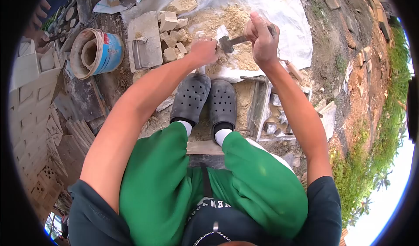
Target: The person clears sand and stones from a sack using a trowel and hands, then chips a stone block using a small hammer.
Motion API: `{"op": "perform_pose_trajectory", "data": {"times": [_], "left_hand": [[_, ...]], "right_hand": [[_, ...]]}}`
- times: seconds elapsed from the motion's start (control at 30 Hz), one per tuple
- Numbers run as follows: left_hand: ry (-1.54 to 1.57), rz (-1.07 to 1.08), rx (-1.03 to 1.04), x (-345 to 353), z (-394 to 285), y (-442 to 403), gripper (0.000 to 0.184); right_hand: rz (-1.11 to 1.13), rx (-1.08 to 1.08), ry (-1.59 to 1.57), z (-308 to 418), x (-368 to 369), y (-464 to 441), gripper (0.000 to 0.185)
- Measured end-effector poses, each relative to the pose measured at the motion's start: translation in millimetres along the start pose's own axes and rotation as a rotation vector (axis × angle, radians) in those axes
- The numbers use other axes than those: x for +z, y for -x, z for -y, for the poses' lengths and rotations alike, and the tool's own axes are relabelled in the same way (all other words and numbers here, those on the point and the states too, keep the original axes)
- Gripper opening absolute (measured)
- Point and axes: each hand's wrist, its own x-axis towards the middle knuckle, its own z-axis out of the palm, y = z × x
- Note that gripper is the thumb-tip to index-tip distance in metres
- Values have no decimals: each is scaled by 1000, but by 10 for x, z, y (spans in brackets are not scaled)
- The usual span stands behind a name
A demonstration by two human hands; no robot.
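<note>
Holding a dark, metal-looking hammer (226,44) by the handle, with the right hand's (263,38) fingers wrapped tight, over pale yellow crumbs (235,16) on a white plastic-looking sheet (292,19). Likely stiff and head-heavy; best gripped far back from the head. Close by, with the left hand (204,51): fingers bent, cannot tell around what. Beyond, near pale, blocky stone chunks (169,21): probably brittle, best taken by broad faces.
</note>
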Motion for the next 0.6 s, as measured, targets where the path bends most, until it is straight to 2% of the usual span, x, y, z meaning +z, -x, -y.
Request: {"op": "perform_pose_trajectory", "data": {"times": [0.07, 0.2, 0.27, 0.3, 0.37, 0.43, 0.5, 0.6], "left_hand": [[-107, 215, 239, -91, 105, -75, 60], [-75, 302, 174, -287, 92, -25, 66], [-7, 126, 173, -218, 163, 57, 73], [3, 124, 158, -167, 181, 92, 73], [43, 11, 116, -58, 208, 186, 78], [45, -31, 108, 0, 233, 275, 80], [40, -84, 105, 63, 249, 313, 83], [27, -175, 126, 132, 211, 339, 83]], "right_hand": [[45, 28, 38, -112, 44, -48, 49], [88, 59, -18, -145, 17, -165, 50], [44, 29, -114, -89, 65, -150, 50], [60, 37, -113, 30, 117, -94, 50], [-46, -189, -37, 312, 218, 40, 49], [-70, -137, -213, 531, 263, 102, 49], [-44, -136, -223, 420, 217, 131, 48], [-45, -227, -48, -287, 217, 228, 48]]}}
